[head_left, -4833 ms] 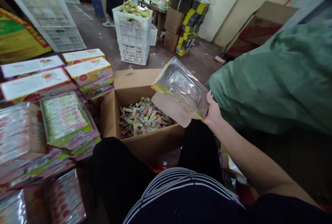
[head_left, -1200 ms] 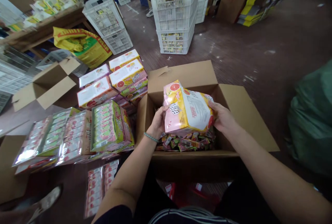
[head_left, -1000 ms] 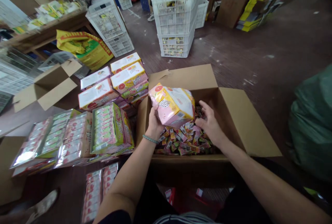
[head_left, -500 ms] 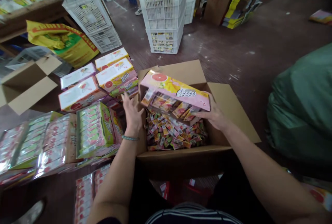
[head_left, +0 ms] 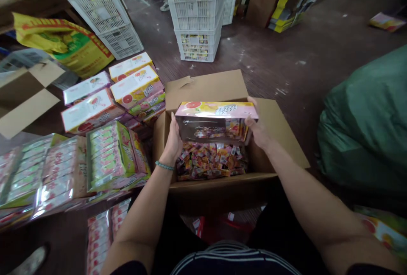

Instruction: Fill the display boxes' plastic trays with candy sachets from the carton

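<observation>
Between both hands I hold a pink and yellow display box [head_left: 219, 110] with a grapefruit print and a clear front. A few small packets show through the clear front, mostly toward its right end. My left hand [head_left: 173, 140] presses against the left end, while my right hand [head_left: 258, 127] grips the right end. Below it stands an open cardboard carton [head_left: 280, 135], its flaps spread. Many small wrapped packets [head_left: 210, 160] lie loose inside the carton, partly hidden by the display box.
Stacked display boxes [head_left: 136, 82] stand left of the carton. Closer on that side are clear-fronted boxes of packets [head_left: 110, 156]. White crates [head_left: 197, 16] and a yellow sack [head_left: 63, 46] stand beyond. A green bundle [head_left: 365, 118] bulges at the right.
My left hand has moved from beside the stacked boxes onto the display box's left end. The box has turned from slanted to nearly level, its clear front now facing me.
</observation>
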The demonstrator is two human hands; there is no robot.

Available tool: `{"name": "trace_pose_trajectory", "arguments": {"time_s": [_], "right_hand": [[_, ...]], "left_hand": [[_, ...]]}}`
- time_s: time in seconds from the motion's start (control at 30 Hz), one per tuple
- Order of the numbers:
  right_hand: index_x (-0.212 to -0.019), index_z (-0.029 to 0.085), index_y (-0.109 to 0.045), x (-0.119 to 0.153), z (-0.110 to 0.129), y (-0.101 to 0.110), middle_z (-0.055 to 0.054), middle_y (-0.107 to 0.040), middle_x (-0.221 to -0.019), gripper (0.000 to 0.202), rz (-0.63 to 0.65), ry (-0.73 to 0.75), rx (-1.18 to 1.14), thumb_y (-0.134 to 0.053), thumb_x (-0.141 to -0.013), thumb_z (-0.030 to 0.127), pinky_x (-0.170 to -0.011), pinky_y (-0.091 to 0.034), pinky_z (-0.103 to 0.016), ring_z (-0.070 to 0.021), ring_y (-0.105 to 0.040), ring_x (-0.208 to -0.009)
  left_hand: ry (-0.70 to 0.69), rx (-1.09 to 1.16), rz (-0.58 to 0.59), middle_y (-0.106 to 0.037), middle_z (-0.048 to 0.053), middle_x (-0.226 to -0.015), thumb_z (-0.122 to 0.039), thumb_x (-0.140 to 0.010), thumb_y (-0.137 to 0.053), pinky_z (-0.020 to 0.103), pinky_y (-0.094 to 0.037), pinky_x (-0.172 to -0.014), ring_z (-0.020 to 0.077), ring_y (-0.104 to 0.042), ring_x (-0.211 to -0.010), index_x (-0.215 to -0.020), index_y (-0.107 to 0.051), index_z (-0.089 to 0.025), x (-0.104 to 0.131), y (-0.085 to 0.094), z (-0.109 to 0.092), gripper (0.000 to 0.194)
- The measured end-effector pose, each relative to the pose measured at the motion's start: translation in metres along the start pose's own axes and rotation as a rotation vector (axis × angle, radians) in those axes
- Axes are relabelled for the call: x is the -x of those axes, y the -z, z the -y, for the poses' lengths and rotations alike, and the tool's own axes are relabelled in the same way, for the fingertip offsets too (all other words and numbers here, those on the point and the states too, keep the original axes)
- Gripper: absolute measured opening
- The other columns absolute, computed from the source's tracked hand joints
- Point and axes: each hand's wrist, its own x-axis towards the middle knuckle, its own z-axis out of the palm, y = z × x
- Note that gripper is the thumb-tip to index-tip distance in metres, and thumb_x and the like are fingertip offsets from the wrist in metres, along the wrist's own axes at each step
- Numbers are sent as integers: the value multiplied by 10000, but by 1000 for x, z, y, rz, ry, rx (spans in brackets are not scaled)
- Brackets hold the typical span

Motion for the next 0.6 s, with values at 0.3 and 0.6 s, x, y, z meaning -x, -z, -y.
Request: {"name": "trace_pose_trajectory", "arguments": {"time_s": [0.3, 0.6], "right_hand": [[-1547, 386, -422, -4, -4, 10, -83, -539, -1458, 955, 21, 66, 124, -687, -777, 885, -1149, -429, -619, -380, -520, -1344], [-1305, 283, -590, 7, 27, 8, -121, -613, -1294, 854, -285, 88, 30, -811, -646, 780, -963, -559, -550, -362, -617, -1179]], "left_hand": [[45, -81, 63, -668, 109, -1351, -826, -914, -420, 470, -501, -1113, 343, -571, -1330, -1436, -575, -217, -1, 0, 7, 817], [45, -220, 131, -721, 123, -1128, -872, -864, -352, 412, -556, -938, 297, -672, -1092, -1336, -623, -200, -1, 6, -5, 865]]}}
